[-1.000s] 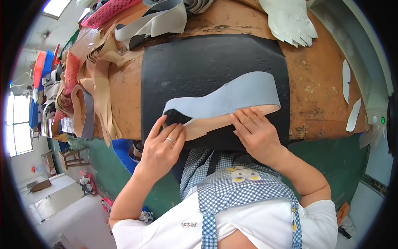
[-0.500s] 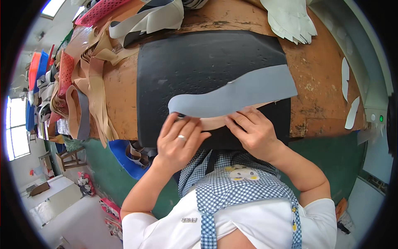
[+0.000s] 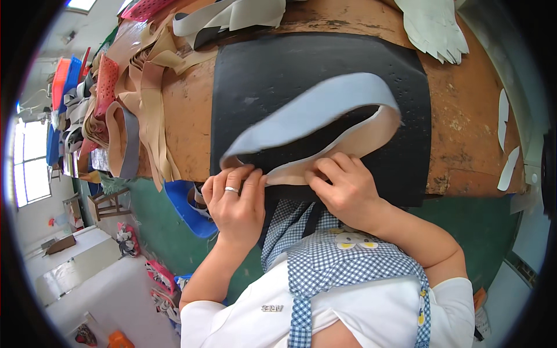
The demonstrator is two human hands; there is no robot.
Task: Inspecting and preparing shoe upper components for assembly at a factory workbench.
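A wide leather-like strip (image 3: 316, 107), pale blue-grey outside and beige inside, stands on edge as a curved loop over a black mat (image 3: 264, 72). My left hand (image 3: 233, 200), with a ring on one finger, pinches the strip at its left end, fingers bent and closed. Farther right, my right hand (image 3: 343, 187) grips the near beige part, its fingertips bunched along the lower edge. Whether the two ends of the strip are joined is hidden by my fingers.
Tan strips (image 3: 152, 110) lie in a tangle at the left of the wooden table (image 3: 188, 116). Grey strips (image 3: 249, 16) sit at the far side, and a pale stack of cut pieces (image 3: 435, 32) at far right. A blue tub (image 3: 188, 214) stands below the left table edge.
The strip was flatter, its blue-grey face spread across the mat; now it arches into an open loop showing its beige inside. My left hand has closed on its left end. The view has shifted slightly.
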